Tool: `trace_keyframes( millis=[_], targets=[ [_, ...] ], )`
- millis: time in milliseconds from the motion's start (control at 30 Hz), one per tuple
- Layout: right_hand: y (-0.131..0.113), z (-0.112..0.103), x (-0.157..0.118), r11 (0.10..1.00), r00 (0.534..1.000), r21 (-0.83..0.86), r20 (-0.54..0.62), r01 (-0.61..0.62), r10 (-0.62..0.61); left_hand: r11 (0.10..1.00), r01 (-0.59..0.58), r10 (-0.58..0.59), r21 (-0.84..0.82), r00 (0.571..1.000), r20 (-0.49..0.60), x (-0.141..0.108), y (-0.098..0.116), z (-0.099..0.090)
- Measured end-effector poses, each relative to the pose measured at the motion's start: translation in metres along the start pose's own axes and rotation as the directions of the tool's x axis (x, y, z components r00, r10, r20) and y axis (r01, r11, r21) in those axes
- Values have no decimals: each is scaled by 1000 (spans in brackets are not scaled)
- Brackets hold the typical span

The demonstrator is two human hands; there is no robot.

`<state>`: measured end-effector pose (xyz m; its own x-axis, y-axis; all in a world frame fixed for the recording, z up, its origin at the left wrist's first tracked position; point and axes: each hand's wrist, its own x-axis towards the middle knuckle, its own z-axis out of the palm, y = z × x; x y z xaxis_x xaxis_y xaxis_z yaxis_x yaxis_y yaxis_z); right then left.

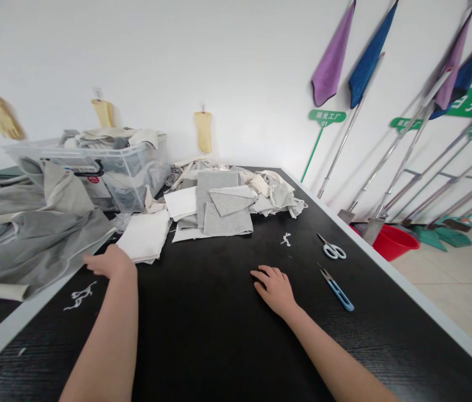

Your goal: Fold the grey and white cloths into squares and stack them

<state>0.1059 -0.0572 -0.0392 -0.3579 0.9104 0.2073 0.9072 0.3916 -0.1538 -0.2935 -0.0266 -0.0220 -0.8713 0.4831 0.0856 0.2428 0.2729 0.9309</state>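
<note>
My left hand (pixel 112 261) reaches to the left beside a stack of white cloth squares (pixel 144 234), its fingers stretched toward the edge of a large grey cloth (pixel 55 223). Nothing shows in its fingers; whether they touch the grey cloth I cannot tell. On the black table (pixel 202 312) my right hand (pixel 275 287) lies with fingers apart, holding nothing. To its right are thread snips (pixel 338 289) with a blue handle and a pair of scissors (pixel 332 248) with pale handles. White thread scraps (pixel 286 239) lie beyond it.
Folded grey cloth pieces (pixel 229 218) and a heap of pale scraps (pixel 280 192) cover the table's far side. A clear plastic bin (pixel 130 173) full of cloth stands at the back left. Rubber gloves (pixel 203 132) hang on the wall. A red bucket (pixel 395 243) stands on the floor at right.
</note>
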Motion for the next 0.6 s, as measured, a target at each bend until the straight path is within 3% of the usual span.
trace_keyframes(
  millis=[67,100,167,267,333,600],
  targets=[
    [0,-1,0,1000,1000,1,7,3,-3,950,-103,169,295,963,-208,-14,4,3],
    [0,-1,0,1000,1000,5,13,5,-5,892,-162,275,423,935,-222,-19,5,6],
    [1,-2,0,1000,1000,17,24,10,-10,757,-288,389,586,920,-51,-25,4,15],
    [1,-2,0,999,1000,34,27,8,-9,706,-339,263,621,941,215,-25,-5,29],
    [2,-2,1,999,1000,38,22,9,-10,712,-329,181,621,940,290,-23,-13,36],
    [4,-2,1,1000,1000,2,22,22,-22,750,-295,150,592,947,282,-14,-17,40]
  ],
)
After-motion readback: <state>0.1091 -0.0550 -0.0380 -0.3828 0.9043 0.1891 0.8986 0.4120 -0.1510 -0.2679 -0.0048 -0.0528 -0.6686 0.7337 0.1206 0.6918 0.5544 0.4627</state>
